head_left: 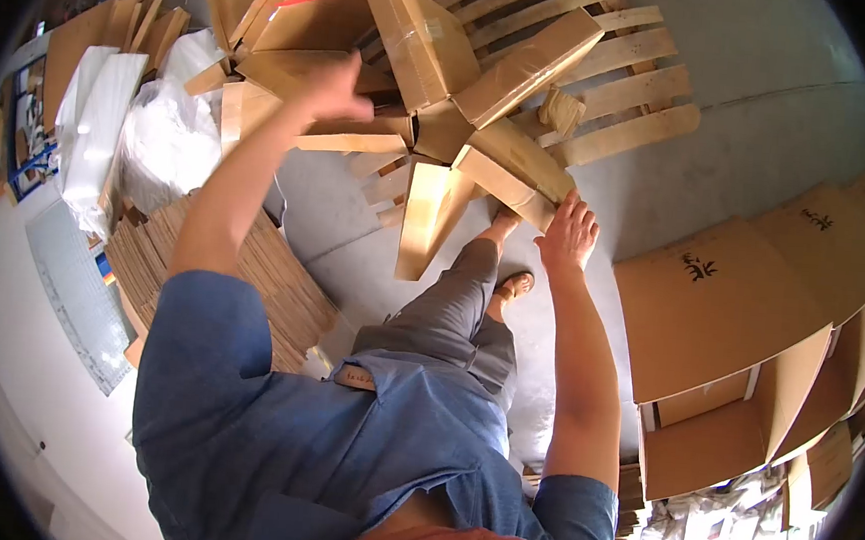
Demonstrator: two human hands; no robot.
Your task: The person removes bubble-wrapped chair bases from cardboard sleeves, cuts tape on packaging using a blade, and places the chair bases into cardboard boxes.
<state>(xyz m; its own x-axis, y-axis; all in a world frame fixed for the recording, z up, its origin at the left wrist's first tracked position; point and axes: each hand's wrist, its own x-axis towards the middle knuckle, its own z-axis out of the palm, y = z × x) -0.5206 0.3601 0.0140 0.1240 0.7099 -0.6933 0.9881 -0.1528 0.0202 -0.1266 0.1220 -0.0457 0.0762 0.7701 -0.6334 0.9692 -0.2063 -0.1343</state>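
An opened cardboard box point(442, 132) with its flaps spread outward stands in front of me, beside a wooden pallet point(631, 88). My right hand point(567, 234) is at the end of the box's lower right flap point(507, 183), fingers spread and touching its edge. Over the box's left side, my left hand point(337, 91) is raised, somewhat blurred, with its thumb apart from the other fingers and nothing visible in it. Whether the left hand touches the cardboard behind it cannot be made out.
Flattened cardboard point(221, 275) is stacked at the left, below plastic-wrapped white material point(166, 136). Large open cartons point(721, 300) stand at the right. More cardboard with a red strap point(316, 6) lies at the upper left. My feet are on the grey floor below the box.
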